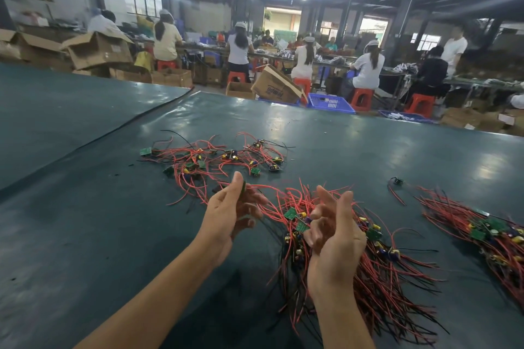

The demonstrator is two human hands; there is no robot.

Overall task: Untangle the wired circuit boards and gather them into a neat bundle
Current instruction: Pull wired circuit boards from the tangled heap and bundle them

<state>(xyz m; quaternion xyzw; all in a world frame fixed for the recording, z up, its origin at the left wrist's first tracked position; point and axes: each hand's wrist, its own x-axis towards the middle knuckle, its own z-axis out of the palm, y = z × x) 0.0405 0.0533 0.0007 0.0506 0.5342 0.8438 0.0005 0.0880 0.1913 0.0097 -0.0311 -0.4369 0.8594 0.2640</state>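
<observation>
We see 1 small green board (243,188) pinched betw. thumb and fingers of the left hand (226,214), its red wire trailing right toward the gathered bundle (377,261) on the bench (85,221). Right hand (336,238) sits over that bundle, fingers curled; can't tell if they grip. Loose tangle (209,157) lies beyond, 2nd bundle (482,231) far right.

Mat (85,235) bare L; wired boards (382,272) block ctr, R.
</observation>
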